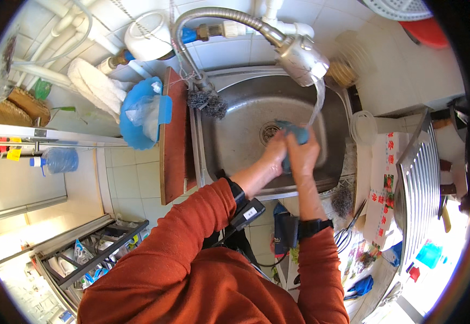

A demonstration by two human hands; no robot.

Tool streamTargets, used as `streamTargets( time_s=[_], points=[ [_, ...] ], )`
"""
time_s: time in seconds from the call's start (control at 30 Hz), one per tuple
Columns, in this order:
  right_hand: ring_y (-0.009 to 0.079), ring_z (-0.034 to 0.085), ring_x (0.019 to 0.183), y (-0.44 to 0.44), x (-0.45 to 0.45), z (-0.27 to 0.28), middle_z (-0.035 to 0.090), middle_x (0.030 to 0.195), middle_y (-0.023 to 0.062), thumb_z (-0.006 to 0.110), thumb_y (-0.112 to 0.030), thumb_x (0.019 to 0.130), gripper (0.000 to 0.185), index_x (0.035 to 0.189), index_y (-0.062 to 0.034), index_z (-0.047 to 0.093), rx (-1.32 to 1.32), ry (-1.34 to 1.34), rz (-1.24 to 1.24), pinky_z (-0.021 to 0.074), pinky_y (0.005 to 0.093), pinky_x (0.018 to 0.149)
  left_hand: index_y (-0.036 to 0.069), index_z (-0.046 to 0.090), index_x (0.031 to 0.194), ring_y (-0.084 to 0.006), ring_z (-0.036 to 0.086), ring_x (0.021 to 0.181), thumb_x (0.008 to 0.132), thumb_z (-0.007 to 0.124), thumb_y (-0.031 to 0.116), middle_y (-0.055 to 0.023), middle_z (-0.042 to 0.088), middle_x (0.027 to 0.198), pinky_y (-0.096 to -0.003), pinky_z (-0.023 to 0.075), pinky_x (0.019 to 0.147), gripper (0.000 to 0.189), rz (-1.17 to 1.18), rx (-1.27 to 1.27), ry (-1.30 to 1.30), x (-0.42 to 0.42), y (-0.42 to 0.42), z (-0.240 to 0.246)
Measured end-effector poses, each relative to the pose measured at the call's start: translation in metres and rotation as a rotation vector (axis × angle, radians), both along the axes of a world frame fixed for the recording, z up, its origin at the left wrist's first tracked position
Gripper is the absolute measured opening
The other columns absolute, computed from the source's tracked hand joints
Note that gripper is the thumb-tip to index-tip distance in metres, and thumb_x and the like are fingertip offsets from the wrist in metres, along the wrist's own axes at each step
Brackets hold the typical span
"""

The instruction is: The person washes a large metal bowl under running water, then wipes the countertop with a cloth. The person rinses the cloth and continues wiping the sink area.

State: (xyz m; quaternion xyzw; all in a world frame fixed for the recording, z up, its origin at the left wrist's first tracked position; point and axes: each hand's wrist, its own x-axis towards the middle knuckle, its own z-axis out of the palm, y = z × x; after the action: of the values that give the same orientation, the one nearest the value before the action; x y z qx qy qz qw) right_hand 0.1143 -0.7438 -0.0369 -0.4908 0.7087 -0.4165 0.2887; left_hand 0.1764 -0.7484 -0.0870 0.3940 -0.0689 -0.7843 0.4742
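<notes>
Over the stainless steel sink (235, 150), a wet blue-grey cloth (299, 133) is bunched between my two hands. My left hand (274, 150) grips it from the left, close to the drain (266, 133). On the other side my right hand (304, 152) has its fingers wrapped around the cloth. A lower end of the cloth hangs below, between my wrists. Water (319, 99) runs from the metal faucet head (304, 60) down at the cloth and my right hand. The palms and part of the cloth are hidden.
Steel wool (207, 103) sits at the sink's left back corner. A red-brown board (174, 141) and a blue basin (137, 121) stand left of the sink. To the right are a clear plastic lid (364, 127), a printed carton (382, 190), scissors (350, 229) and a ribbed metal rack (421, 190).
</notes>
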Motion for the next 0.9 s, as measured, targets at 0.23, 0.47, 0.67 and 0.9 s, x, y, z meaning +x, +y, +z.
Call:
streamTargets(
  time_s=[0.23,0.47,0.67,0.9],
  points=[
    [0.0301,0.062,0.080,0.004,-0.001,-0.011,0.062,0.086,0.0183,0.068,-0.022,0.075,0.029,0.091,0.0007,0.059,-0.088,0.016,0.062,0.0461,0.0393,0.073,0.011,0.057,0.106,-0.0127,0.057,0.079,0.094,0.048,0.037,-0.0021,0.060,0.089,-0.0317,0.0489,0.067,0.030,-0.047,0.084,0.166,0.014,-0.005,0.001],
    [0.0243,0.059,0.079,-0.012,-0.030,-0.022,0.062,0.088,0.0204,0.066,-0.029,0.081,0.034,0.090,0.0036,0.060,0.311,-0.052,-0.124,0.0455,0.0355,0.073,0.003,0.056,0.111,-0.0150,0.060,0.078,0.094,0.049,0.030,-0.0070,0.063,0.093,-0.0325,0.0496,0.073,0.033,-0.133,0.029,-0.106,0.008,-0.012,0.014],
    [0.0156,0.057,0.088,0.004,-0.058,-0.015,0.062,0.098,0.0083,0.069,-0.021,0.080,0.045,0.113,0.0074,0.055,0.230,-0.680,-0.010,0.0443,0.0295,0.080,0.002,0.055,0.109,-0.0142,0.060,0.081,0.092,0.051,0.023,-0.0045,0.062,0.095,-0.0276,0.0495,0.072,0.028,-0.104,-0.209,-0.088,0.019,-0.042,0.021],
    [0.0153,0.057,0.087,0.010,-0.059,0.017,0.061,0.094,0.0078,0.068,-0.010,0.075,0.040,0.110,0.0031,0.056,0.174,-0.707,0.041,0.0448,0.0280,0.079,0.004,0.057,0.098,-0.0165,0.059,0.077,0.090,0.055,0.022,-0.0042,0.061,0.088,-0.0345,0.0505,0.069,0.019,0.057,-0.056,0.018,0.035,-0.057,0.012]
  ],
)
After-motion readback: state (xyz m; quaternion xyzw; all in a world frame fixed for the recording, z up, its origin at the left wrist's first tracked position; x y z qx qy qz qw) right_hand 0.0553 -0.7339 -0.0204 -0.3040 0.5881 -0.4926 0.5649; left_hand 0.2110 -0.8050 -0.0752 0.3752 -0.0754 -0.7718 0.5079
